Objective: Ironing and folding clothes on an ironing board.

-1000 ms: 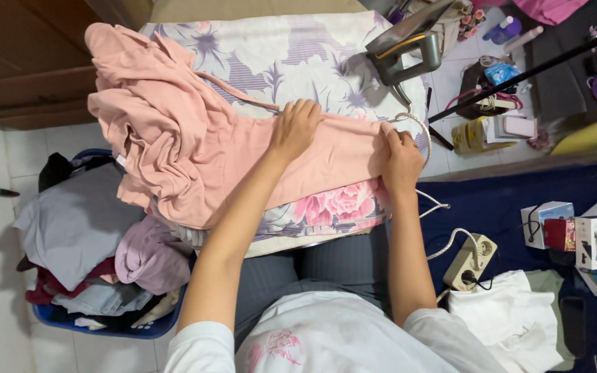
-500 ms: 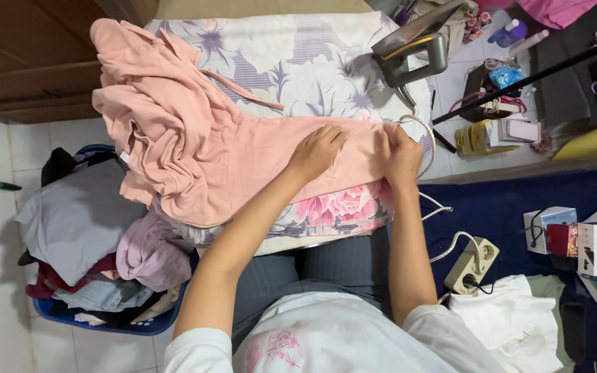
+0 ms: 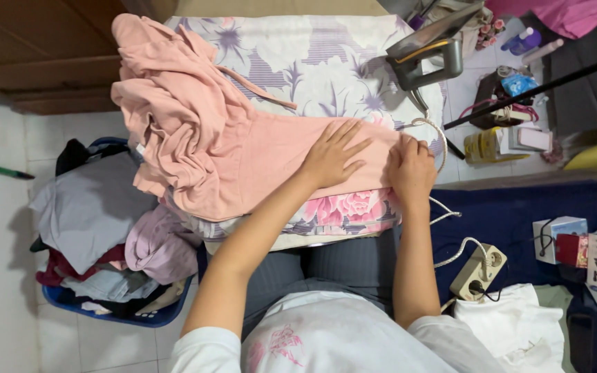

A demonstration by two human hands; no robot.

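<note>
Head view: I see a pink garment [image 3: 229,152] lying across a floral-covered ironing board [image 3: 312,55], its bunched bulk at the board's left end and one flattened length running right. The left hand [image 3: 333,155] rests palm-down on that flattened length, fingers [image 3: 354,132] spread wide and flat, gripping nothing. The right hand [image 3: 412,169] sits at the garment's right end, fingers curled down onto the fabric edge; I cannot tell whether cloth is pinched between them. An iron [image 3: 430,52] stands at the board's far right corner, well apart from both hands. A blue laundry basket [image 3: 139,319] heaped with clothes sits left of the board. A white power strip [image 3: 477,271] lies on dark blue flooring to the right.
</note>
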